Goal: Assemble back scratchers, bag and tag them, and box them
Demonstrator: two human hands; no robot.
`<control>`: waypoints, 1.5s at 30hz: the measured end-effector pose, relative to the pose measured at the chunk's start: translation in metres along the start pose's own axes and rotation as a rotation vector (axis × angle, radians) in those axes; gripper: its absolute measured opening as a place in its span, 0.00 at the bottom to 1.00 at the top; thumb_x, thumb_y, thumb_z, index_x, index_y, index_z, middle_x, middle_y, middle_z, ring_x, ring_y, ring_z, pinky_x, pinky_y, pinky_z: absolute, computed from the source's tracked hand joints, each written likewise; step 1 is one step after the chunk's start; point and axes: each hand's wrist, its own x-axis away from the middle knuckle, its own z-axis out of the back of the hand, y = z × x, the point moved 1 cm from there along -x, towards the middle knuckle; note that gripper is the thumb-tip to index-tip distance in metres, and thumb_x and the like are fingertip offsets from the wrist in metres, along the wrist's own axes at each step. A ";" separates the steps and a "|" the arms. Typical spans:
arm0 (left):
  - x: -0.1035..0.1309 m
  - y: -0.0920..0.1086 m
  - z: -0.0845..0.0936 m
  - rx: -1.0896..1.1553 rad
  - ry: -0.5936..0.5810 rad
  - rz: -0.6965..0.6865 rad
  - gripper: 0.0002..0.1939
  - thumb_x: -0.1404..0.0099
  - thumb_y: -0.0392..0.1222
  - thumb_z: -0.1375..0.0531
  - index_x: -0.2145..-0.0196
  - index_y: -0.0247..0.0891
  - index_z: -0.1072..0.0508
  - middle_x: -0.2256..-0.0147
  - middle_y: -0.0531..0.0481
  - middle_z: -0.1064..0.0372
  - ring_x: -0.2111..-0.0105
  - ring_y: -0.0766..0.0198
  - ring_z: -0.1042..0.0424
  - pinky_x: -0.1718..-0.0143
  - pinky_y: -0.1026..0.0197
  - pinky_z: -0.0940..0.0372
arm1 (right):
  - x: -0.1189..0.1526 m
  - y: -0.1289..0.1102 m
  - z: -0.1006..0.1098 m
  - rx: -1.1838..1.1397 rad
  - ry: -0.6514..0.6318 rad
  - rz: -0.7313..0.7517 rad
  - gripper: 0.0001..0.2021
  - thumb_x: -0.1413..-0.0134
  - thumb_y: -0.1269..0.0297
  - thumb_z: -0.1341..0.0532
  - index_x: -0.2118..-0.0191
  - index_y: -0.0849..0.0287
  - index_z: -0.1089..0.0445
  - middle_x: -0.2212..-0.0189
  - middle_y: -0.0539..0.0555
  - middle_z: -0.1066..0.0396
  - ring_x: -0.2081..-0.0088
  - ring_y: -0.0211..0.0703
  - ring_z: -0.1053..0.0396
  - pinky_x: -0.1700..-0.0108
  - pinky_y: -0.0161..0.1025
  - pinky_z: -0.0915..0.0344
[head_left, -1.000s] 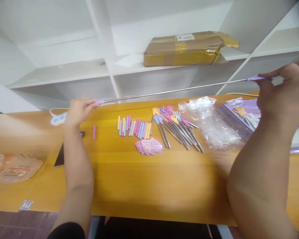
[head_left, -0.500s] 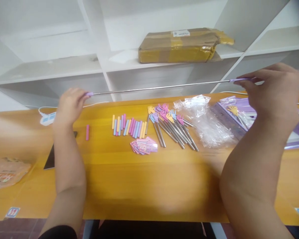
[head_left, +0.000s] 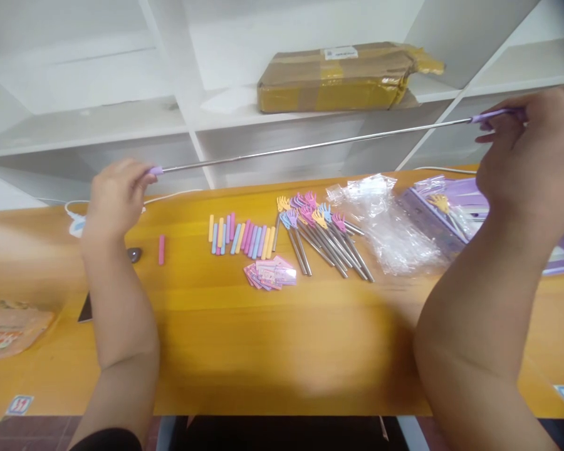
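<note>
A telescopic back scratcher is stretched between my hands above the table, its thin metal rod pulled out long and sloping up to the right. My left hand pinches the purple grip at one end. Around the purple other end my right hand is closed, its fingers partly hiding that tip. Below lie several back scratchers with short metal rods and yellow, pink, blue and purple claw heads. Coloured grip sleeves lie in a row beside them. Pink printed cards are piled in front.
Clear plastic bags lie right of the pile, beside a purple package holding a yellow-headed scratcher. One pink sleeve lies alone at left, near a dark rounded object. A taped cardboard box rests on the shelf behind.
My hands have moved farther apart, and the rod between them is longer. My right hand has risen to the right; my left has shifted slightly left.
</note>
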 end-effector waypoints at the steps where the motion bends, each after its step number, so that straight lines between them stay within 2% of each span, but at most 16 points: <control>1: 0.000 -0.001 0.000 0.004 0.017 -0.010 0.21 0.16 0.52 0.52 0.45 0.43 0.22 0.50 0.48 0.20 0.50 0.59 0.27 0.47 0.56 0.34 | -0.001 -0.001 0.000 0.014 -0.008 -0.005 0.24 0.45 0.88 0.39 0.48 0.65 0.17 0.49 0.67 0.22 0.62 0.40 0.28 0.62 0.39 0.33; 4: 0.002 -0.006 0.000 0.036 0.084 -0.055 0.18 0.17 0.50 0.49 0.48 0.44 0.21 0.54 0.51 0.19 0.53 0.60 0.26 0.50 0.57 0.33 | 0.000 -0.002 0.000 0.031 0.004 0.024 0.20 0.43 0.87 0.37 0.50 0.66 0.17 0.53 0.66 0.21 0.62 0.38 0.28 0.62 0.38 0.33; 7: 0.006 -0.010 0.002 0.094 0.132 -0.103 0.16 0.18 0.46 0.48 0.49 0.47 0.20 0.57 0.54 0.19 0.55 0.63 0.25 0.52 0.59 0.32 | 0.004 0.000 0.001 -0.054 0.031 0.060 0.18 0.35 0.85 0.43 0.49 0.69 0.18 0.51 0.66 0.22 0.66 0.33 0.29 0.65 0.36 0.33; 9: 0.009 -0.012 0.004 0.110 0.126 -0.117 0.16 0.18 0.44 0.49 0.48 0.47 0.20 0.57 0.55 0.19 0.55 0.63 0.24 0.52 0.59 0.32 | 0.007 0.000 0.002 -0.115 0.050 0.084 0.22 0.35 0.86 0.48 0.48 0.69 0.18 0.49 0.66 0.22 0.67 0.31 0.28 0.65 0.36 0.34; 13: 0.010 -0.009 0.005 0.093 0.084 -0.130 0.17 0.18 0.44 0.50 0.47 0.47 0.21 0.56 0.56 0.19 0.55 0.64 0.25 0.52 0.60 0.32 | 0.005 0.000 -0.001 -0.111 0.062 0.104 0.23 0.37 0.88 0.48 0.50 0.68 0.18 0.50 0.63 0.22 0.66 0.28 0.28 0.61 0.34 0.33; 15: 0.009 -0.004 0.005 0.074 0.073 -0.142 0.17 0.18 0.44 0.50 0.47 0.47 0.22 0.56 0.55 0.19 0.56 0.64 0.26 0.53 0.60 0.32 | 0.002 -0.001 -0.004 -0.111 0.086 0.128 0.22 0.39 0.89 0.46 0.52 0.66 0.18 0.53 0.63 0.21 0.67 0.30 0.28 0.61 0.34 0.32; 20: 0.006 0.016 0.004 0.036 0.066 -0.179 0.17 0.19 0.39 0.49 0.47 0.45 0.21 0.57 0.53 0.20 0.56 0.64 0.25 0.56 0.60 0.33 | 0.003 -0.011 -0.014 -0.199 0.104 0.247 0.21 0.40 0.84 0.43 0.54 0.55 0.18 0.54 0.61 0.20 0.66 0.42 0.26 0.62 0.41 0.31; 24: 0.003 0.037 0.000 0.045 0.086 -0.204 0.15 0.19 0.39 0.49 0.48 0.45 0.22 0.58 0.52 0.20 0.57 0.63 0.25 0.59 0.60 0.34 | 0.014 -0.039 -0.014 -0.247 0.124 0.359 0.19 0.40 0.81 0.44 0.55 0.56 0.19 0.57 0.61 0.21 0.65 0.42 0.26 0.56 0.43 0.30; 28: 0.001 0.056 -0.003 0.056 0.084 -0.215 0.16 0.19 0.39 0.51 0.51 0.45 0.22 0.60 0.49 0.21 0.59 0.59 0.24 0.62 0.58 0.35 | 0.032 -0.078 -0.011 -0.364 0.085 0.429 0.19 0.37 0.80 0.47 0.54 0.60 0.19 0.57 0.62 0.22 0.64 0.37 0.26 0.58 0.37 0.29; 32: 0.003 0.080 -0.011 0.135 0.055 -0.267 0.17 0.20 0.37 0.51 0.50 0.46 0.22 0.60 0.48 0.22 0.60 0.57 0.24 0.62 0.57 0.35 | 0.060 -0.122 -0.014 -0.411 -0.086 0.448 0.21 0.39 0.82 0.48 0.53 0.59 0.20 0.58 0.58 0.24 0.64 0.33 0.29 0.56 0.34 0.30; 35: 0.006 0.099 -0.018 0.157 -0.005 -0.317 0.16 0.21 0.34 0.50 0.50 0.43 0.23 0.61 0.46 0.23 0.61 0.56 0.25 0.62 0.57 0.35 | 0.086 -0.152 -0.021 -0.505 -0.177 0.471 0.22 0.41 0.81 0.49 0.53 0.57 0.22 0.57 0.56 0.24 0.60 0.37 0.28 0.53 0.37 0.30; 40: 0.011 0.107 -0.014 0.049 -0.044 -0.322 0.18 0.23 0.32 0.51 0.50 0.42 0.23 0.63 0.45 0.25 0.63 0.54 0.26 0.65 0.55 0.37 | 0.107 -0.168 -0.028 -0.649 -0.297 0.388 0.21 0.39 0.79 0.50 0.53 0.55 0.22 0.59 0.56 0.23 0.61 0.43 0.26 0.54 0.43 0.28; 45: 0.013 0.112 -0.012 0.007 -0.055 -0.407 0.17 0.24 0.31 0.51 0.51 0.41 0.23 0.61 0.44 0.23 0.62 0.53 0.26 0.64 0.53 0.36 | 0.132 -0.190 -0.022 -0.722 -0.406 0.467 0.18 0.37 0.77 0.46 0.54 0.57 0.21 0.60 0.54 0.22 0.63 0.41 0.26 0.55 0.41 0.30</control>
